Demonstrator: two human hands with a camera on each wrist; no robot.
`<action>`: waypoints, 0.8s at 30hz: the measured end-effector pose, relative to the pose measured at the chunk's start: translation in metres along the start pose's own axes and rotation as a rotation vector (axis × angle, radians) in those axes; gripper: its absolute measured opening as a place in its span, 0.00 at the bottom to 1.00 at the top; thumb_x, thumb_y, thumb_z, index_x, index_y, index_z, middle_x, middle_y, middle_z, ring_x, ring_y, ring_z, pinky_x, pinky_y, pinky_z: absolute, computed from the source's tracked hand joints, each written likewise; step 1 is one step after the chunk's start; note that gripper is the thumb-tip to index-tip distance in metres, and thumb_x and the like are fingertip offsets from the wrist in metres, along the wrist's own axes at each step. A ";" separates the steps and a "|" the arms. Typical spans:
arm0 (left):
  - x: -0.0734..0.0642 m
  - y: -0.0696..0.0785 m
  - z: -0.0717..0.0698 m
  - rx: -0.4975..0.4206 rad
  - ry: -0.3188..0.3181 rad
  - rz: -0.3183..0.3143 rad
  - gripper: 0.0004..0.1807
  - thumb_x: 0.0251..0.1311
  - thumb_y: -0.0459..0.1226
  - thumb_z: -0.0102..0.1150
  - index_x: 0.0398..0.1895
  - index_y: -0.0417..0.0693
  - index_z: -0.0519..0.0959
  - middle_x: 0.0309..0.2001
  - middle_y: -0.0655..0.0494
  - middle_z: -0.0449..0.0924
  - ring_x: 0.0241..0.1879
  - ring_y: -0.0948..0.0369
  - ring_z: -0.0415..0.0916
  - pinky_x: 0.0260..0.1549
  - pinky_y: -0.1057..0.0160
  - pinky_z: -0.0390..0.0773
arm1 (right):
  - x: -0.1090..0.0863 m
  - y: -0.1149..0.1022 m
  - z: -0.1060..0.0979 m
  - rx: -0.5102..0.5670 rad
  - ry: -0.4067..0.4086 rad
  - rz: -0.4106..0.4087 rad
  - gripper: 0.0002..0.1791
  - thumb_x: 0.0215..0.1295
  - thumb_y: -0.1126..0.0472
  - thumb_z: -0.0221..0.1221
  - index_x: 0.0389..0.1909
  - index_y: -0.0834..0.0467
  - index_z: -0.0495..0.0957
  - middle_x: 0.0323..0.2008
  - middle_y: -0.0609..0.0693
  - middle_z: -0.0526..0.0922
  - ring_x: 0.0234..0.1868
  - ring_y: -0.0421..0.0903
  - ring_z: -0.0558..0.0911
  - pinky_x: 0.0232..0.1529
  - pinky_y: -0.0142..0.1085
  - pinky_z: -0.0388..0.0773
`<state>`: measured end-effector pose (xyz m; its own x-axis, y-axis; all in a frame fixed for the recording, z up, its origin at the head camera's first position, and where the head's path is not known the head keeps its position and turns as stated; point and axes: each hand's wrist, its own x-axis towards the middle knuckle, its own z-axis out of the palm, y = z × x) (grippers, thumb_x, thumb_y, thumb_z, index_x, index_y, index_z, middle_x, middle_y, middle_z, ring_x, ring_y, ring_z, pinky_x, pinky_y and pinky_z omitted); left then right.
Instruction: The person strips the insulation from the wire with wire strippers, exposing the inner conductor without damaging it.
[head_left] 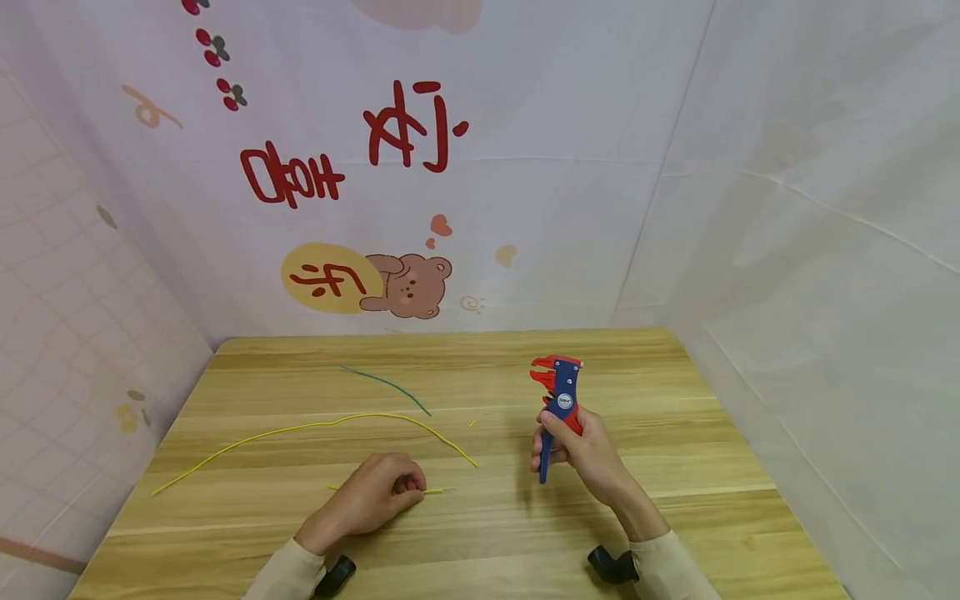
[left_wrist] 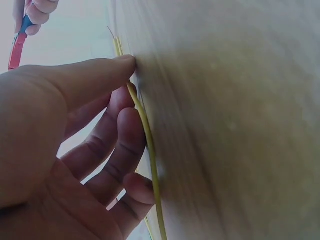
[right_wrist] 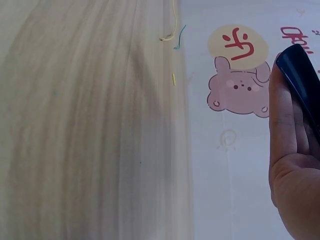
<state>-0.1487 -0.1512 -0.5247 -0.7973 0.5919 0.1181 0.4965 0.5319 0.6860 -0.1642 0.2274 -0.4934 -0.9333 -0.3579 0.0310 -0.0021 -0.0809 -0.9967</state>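
Note:
A short yellow wire (head_left: 435,491) lies low along the wooden table, pinched between thumb and fingers of my left hand (head_left: 375,493). In the left wrist view a thin bare strand (left_wrist: 110,32) sticks out of its far end. My right hand (head_left: 594,460) grips a red and blue wire stripper (head_left: 564,393) by its handles, held up to the right with its red jaws apart and nothing between them. Only the dark end of a handle (right_wrist: 300,75) shows in the right wrist view, beside the fingers.
Beyond my left hand a longer yellow wire (head_left: 300,427) curves across the table (head_left: 675,450). Behind it lies a green wire (head_left: 390,383). A tiny yellow scrap (head_left: 472,423) sits between the hands' sides. A printed cloth (head_left: 555,233) rises at the table's back edge.

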 end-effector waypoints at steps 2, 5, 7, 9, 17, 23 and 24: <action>0.000 0.000 0.000 0.003 -0.002 0.002 0.04 0.71 0.34 0.77 0.39 0.52 0.91 0.36 0.65 0.88 0.35 0.77 0.77 0.36 0.71 0.80 | 0.000 0.000 0.000 0.000 0.001 0.001 0.15 0.93 0.52 0.53 0.57 0.62 0.73 0.35 0.50 0.90 0.34 0.46 0.94 0.43 0.47 0.96; 0.000 -0.001 0.001 0.005 -0.004 0.003 0.04 0.71 0.33 0.77 0.39 0.52 0.91 0.37 0.65 0.88 0.35 0.77 0.76 0.36 0.71 0.80 | -0.001 0.000 0.000 0.001 0.005 0.006 0.15 0.93 0.51 0.53 0.57 0.62 0.72 0.35 0.50 0.90 0.34 0.46 0.94 0.42 0.47 0.95; 0.000 -0.001 0.001 0.007 -0.002 0.002 0.04 0.72 0.34 0.76 0.39 0.53 0.91 0.36 0.66 0.88 0.35 0.77 0.76 0.36 0.71 0.80 | -0.001 0.001 0.000 0.001 0.008 0.011 0.16 0.93 0.51 0.53 0.58 0.62 0.72 0.35 0.49 0.90 0.34 0.46 0.95 0.42 0.47 0.95; 0.000 -0.001 0.001 0.007 0.000 0.001 0.05 0.72 0.34 0.76 0.39 0.55 0.91 0.36 0.66 0.88 0.35 0.77 0.76 0.36 0.70 0.80 | -0.001 0.001 0.000 -0.002 0.011 0.015 0.16 0.93 0.51 0.53 0.58 0.62 0.72 0.35 0.49 0.90 0.34 0.46 0.95 0.43 0.47 0.96; 0.000 -0.001 0.001 0.002 0.000 -0.002 0.04 0.71 0.33 0.77 0.39 0.52 0.91 0.37 0.65 0.89 0.36 0.77 0.78 0.36 0.70 0.81 | -0.001 0.002 0.001 -0.007 0.009 0.013 0.16 0.93 0.51 0.53 0.58 0.62 0.73 0.36 0.52 0.90 0.34 0.47 0.95 0.43 0.48 0.96; -0.001 -0.003 0.002 -0.008 0.007 0.004 0.04 0.71 0.34 0.77 0.39 0.53 0.91 0.37 0.65 0.88 0.36 0.77 0.77 0.36 0.70 0.81 | -0.001 0.002 0.001 -0.008 0.006 0.007 0.16 0.93 0.51 0.53 0.57 0.62 0.73 0.36 0.51 0.90 0.34 0.47 0.95 0.43 0.48 0.96; -0.001 -0.003 0.002 -0.007 0.011 0.007 0.04 0.72 0.35 0.77 0.39 0.54 0.91 0.36 0.66 0.88 0.36 0.77 0.77 0.36 0.70 0.81 | -0.001 0.002 0.001 -0.006 0.006 0.008 0.16 0.93 0.51 0.53 0.57 0.62 0.73 0.36 0.51 0.90 0.34 0.47 0.95 0.43 0.48 0.96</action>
<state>-0.1490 -0.1518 -0.5286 -0.7976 0.5889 0.1306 0.4994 0.5233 0.6905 -0.1630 0.2269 -0.4953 -0.9355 -0.3527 0.0230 0.0028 -0.0724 -0.9974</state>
